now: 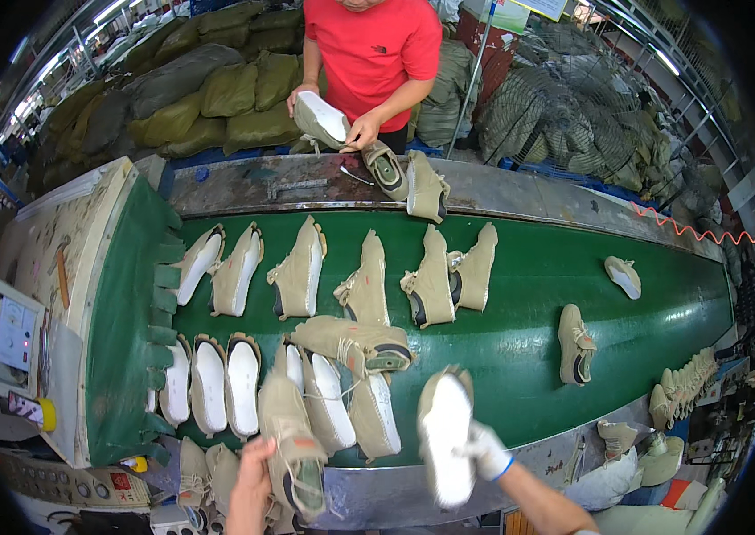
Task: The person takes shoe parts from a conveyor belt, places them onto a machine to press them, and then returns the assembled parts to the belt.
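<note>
Over green belt (529, 294) | left hand (251, 486) clasps tan shoe (293, 446); gloved right hand (487, 450) clasps white-soled shoe (446, 437)

A bare left hand (251, 481) grips a khaki knit sneaker (293, 446) at the near edge of a green conveyor belt (520, 330), its upper facing up. The white-gloved right hand (487, 450) holds a second khaki sneaker (446, 437) sole-up — the white sole blurred. More khaki shoes lie in rows on the belt, several on their sides. Across it, a person in a red T-shirt (369, 49) holds another shoe (321, 119) in both hands — olive sacks (208, 89) piled behind.
</note>
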Available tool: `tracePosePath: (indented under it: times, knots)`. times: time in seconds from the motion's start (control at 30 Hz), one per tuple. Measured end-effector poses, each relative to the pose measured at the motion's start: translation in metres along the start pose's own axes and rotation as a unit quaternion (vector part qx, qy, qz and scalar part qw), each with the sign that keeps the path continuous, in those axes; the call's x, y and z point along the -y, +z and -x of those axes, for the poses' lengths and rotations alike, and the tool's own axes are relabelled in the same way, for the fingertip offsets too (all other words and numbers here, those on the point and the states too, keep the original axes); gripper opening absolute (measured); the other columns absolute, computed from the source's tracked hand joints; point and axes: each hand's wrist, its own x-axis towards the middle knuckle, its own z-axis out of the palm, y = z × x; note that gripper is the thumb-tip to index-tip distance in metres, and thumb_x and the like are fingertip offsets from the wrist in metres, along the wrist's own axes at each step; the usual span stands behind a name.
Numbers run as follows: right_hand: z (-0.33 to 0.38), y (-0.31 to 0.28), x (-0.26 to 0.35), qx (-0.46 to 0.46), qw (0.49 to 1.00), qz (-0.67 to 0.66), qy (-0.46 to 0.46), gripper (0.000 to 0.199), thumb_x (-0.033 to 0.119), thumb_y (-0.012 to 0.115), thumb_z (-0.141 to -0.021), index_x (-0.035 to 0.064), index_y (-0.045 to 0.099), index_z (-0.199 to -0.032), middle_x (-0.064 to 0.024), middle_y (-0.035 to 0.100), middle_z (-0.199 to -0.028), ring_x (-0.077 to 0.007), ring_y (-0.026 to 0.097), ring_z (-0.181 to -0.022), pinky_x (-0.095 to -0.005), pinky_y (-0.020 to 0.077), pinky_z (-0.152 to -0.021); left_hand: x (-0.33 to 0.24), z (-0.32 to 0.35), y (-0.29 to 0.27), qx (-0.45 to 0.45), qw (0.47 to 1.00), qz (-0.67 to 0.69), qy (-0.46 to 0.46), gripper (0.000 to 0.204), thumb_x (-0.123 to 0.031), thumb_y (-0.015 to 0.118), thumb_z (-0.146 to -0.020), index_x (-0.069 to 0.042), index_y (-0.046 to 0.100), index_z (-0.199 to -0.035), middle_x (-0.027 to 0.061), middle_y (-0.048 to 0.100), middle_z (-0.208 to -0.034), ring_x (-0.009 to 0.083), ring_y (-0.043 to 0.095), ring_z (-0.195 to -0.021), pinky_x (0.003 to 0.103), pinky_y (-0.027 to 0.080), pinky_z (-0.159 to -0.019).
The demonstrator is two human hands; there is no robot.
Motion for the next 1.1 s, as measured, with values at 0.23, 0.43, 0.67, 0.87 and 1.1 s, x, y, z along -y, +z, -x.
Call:
tracePosePath:
  times: [0.23, 0.43, 0.67, 0.87, 1.1]
  knots:
    - [-0.224, -0.115, 0.228, -0.152, 0.942, 0.227, -0.196, 0.084, 0.016, 0.088, -0.070, -0.0059, 0.052, -0.142, -0.0145, 0.067, -0.127, -0.0241, 0.065, -0.111, -0.0373, 0.0512, -0.101, -0.149, -0.266, 0.134, 0.129, 0.991, -0.011, 0.037, 0.050, -0.034, 0.064, -0.098, 0.000, 0.060, -0.134, 0.0160, 0.068, -0.129, 0.0322, 0.065, -0.116, 0.048, 0.050, -0.105]
    - [-0.378, -0.121, 0.395, -0.154, 0.916, 0.320, -0.186, 0.071, 0.018, 0.083, -0.075, -0.0013, 0.057, -0.138, -0.0136, 0.070, -0.119, -0.0233, 0.068, -0.100, -0.0377, 0.0544, -0.093, -0.226, -0.447, 0.250, 0.137, 0.986, -0.043, 0.086, 0.045, -0.036, 0.066, -0.097, -0.004, 0.063, -0.129, 0.0152, 0.070, -0.123, 0.0316, 0.067, -0.108, 0.048, 0.050, -0.103]
    - [-0.510, -0.172, 0.344, -0.366, 0.632, 0.665, -0.157, 0.092, 0.043, 0.070, -0.086, 0.0045, 0.030, -0.159, -0.0291, 0.024, -0.164, -0.0453, 0.026, -0.151, -0.0449, 0.0303, -0.122, -0.165, -0.563, 0.348, -0.018, 0.970, -0.157, 0.185, 0.044, -0.019, 0.078, -0.088, 0.005, 0.062, -0.122, 0.0156, 0.071, -0.110, 0.0317, 0.072, -0.094, 0.047, 0.060, -0.084]
    - [-0.470, -0.105, 0.318, -0.308, 0.602, 0.687, -0.265, 0.079, 0.033, 0.073, -0.086, 0.0028, 0.041, -0.152, -0.0298, 0.037, -0.156, -0.0456, 0.037, -0.144, -0.0448, 0.0352, -0.119, -0.182, -0.593, 0.324, -0.168, 0.842, -0.388, 0.336, 0.045, -0.029, 0.085, -0.078, 0.009, 0.073, -0.098, 0.0302, 0.072, -0.105, 0.0416, 0.071, -0.102, 0.046, 0.054, -0.089]
    - [-0.330, -0.009, 0.220, -0.254, 0.797, 0.431, -0.338, 0.062, 0.010, 0.069, -0.093, -0.0043, 0.045, -0.148, -0.0236, 0.046, -0.153, -0.0295, 0.051, -0.137, -0.0362, 0.0421, -0.113, -0.159, -0.476, 0.255, -0.064, 0.872, -0.397, 0.278, 0.046, -0.033, 0.074, -0.093, 0.005, 0.069, -0.119, 0.0137, 0.074, -0.105, 0.0207, 0.072, -0.093, 0.035, 0.057, -0.080]
